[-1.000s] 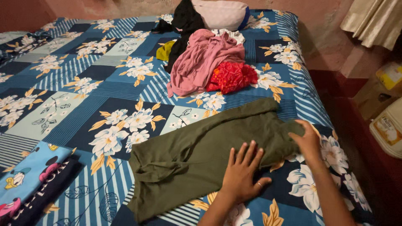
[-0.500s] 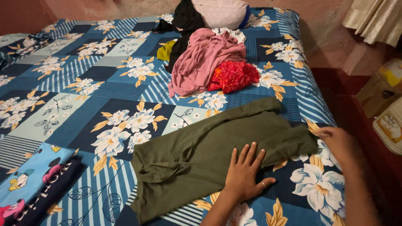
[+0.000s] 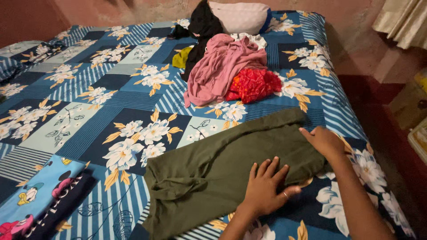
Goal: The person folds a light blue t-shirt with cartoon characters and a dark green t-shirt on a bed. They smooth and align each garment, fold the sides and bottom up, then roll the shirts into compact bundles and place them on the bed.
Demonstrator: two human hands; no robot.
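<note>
Olive-green garment [image 3: 231, 164] lies spread flat on the bed [image 3: 89, 89], a long folded band running from just beyond the fingers of both hands down toward the near edge. Under it the bedspread shows blue stripes and large white-and-gold flowers. Well beyond the fingertips, toward the head of the bed, sits a heap of loose clothes: a pink garment [image 3: 220, 66], a red patterned piece [image 3: 251, 84] touching it, black cloth [image 3: 200, 26] and a scrap of yellow-green [image 3: 182, 58], with a pale pillow [image 3: 240, 15] behind. Far to the left of the fingers lies a stack of folded clothes [image 3: 40, 195], light blue with cartoon figures on top and dark beneath. The left hand [image 3: 267, 189] rests palm-down on the olive cloth, fingers spread and pressing it flat, a ring on one finger. The right hand [image 3: 322, 141] has come back in from the bed's edge, where it was half a second ago, and now lies on the far right end of the cloth, fingers together and curled over the fabric; whether it pinches the edge I cannot tell. That end looks smoother and squarer than before, so the band reads as being evened out. To the right of the fingers, at the frame's edge, a yellowish carton [image 3: 420, 82] and a pale package [image 3: 420, 140] are only partly visible.
</note>
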